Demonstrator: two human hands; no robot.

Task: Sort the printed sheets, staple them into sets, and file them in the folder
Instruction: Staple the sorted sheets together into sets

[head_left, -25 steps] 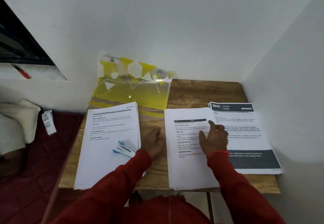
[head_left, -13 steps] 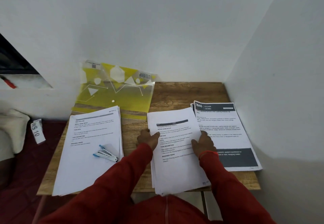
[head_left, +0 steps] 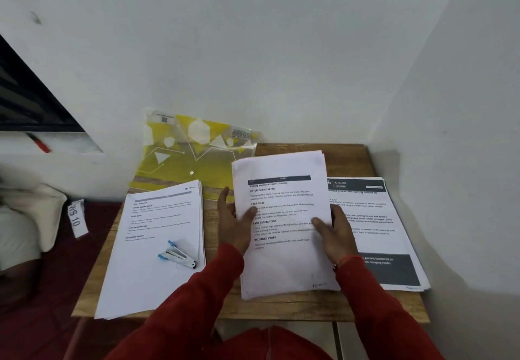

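Both hands hold the middle stack of sheets (head_left: 284,227) by its side edges, left hand (head_left: 235,223) and right hand (head_left: 334,235) each with a thumb-on-top grip; its long axis runs away from the person, heading at the far end, above the worktop (head_left: 309,307).

Both arms wear long dark red sleeves (head_left: 180,311) that reach the wrists. A thin red-orange thread bracelet (head_left: 345,260) circles the right wrist, just above the cuff.
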